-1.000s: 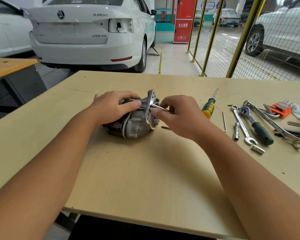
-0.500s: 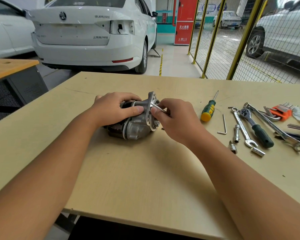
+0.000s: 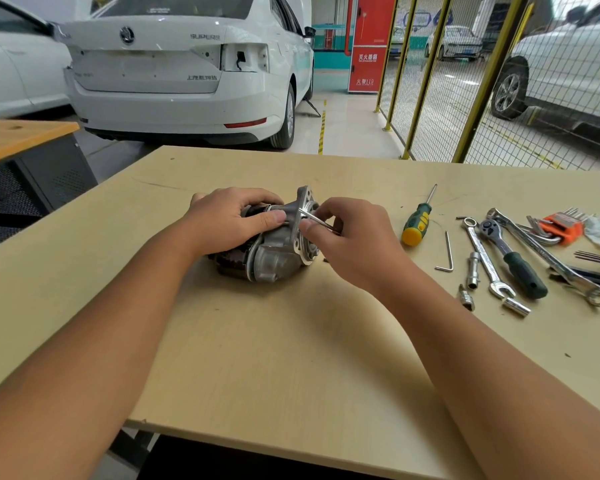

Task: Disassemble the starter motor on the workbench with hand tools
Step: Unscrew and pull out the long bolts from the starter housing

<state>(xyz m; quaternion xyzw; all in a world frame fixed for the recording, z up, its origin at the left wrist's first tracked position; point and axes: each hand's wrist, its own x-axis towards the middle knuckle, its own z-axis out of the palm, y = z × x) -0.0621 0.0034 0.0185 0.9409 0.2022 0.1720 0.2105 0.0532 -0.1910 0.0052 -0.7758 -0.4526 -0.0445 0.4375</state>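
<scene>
motor (image 3: pixel 274 251): lies on its side near the middle of the bench (image 3: pixel 291 358); flange end turned to the right, dark body to the left
left hand (image 3: pixel 229 221): fingers curled over the dark body, thumb pressed on the grey housing; clamped on the motor, holding it down
right hand (image 3: pixel 354 237): thumb and fingers pinched round a thin key (image 3: pixel 314 219); its tip meets the flange face near the top; whether it is seated in a screw head cannot be told
step, as judged: turning out a flange screw with the key while the other hand steadies the motor; early in the strip-down, since the housing looks whole
screwdriver (image 3: pixel 417 220): green and yellow handle; lies right of the hands, apart from them
loose key (image 3: pixel 447 252): l-shaped; just right of the screwdriver
ratchet (image 3: pixel 513 259): dark grip; lies among spanners (image 3: pixel 484 261) and sockets (image 3: pixel 473 270) further right
key set (image 3: pixel 565 226): orange holder; far right
risk, slip: a shallow or tilted seat could let the key cam out, rounding the screw and sending the fingers into the flange edge
risk, roll: the round body could turn on the bench if the left grip eases under torque
risk, loss: a freed small screw could roll off; no tray is seen
</scene>
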